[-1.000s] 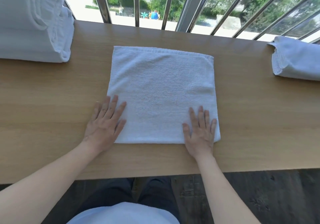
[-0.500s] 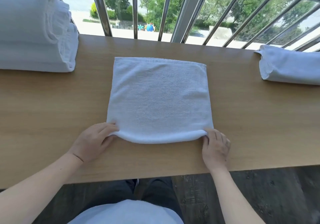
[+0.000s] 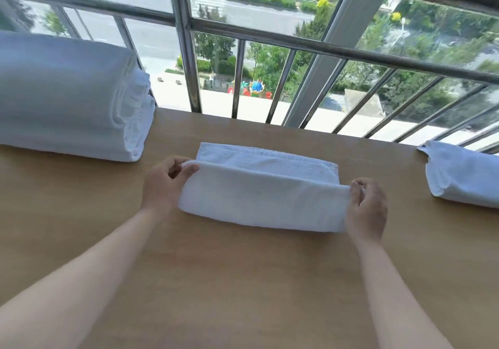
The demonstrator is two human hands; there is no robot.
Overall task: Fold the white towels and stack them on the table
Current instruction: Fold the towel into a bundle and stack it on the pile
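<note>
As left grip (image 3: 164, 186) and right grip (image 3: 367, 208) pinch its corners, the white towel (image 3: 259, 203) spans left to right.
Far hem (image 3: 266, 156) lies straight ahead, about equally near both.

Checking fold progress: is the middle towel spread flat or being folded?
Mid-fold. The left hand and right hand pinch the towel by its upper layer's corners, doubled over toward the far hem, which shows uncovered.

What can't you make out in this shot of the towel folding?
All in the head view:
Left towel stack: cut off by the left edge; towel count unclear.
Right towel: cut off by the right edge; its extent is unknown.
Middle towel: lifted flap hides the layers beneath.
Left hand and right hand: fingers behind the towel's corners are hidden.
</note>
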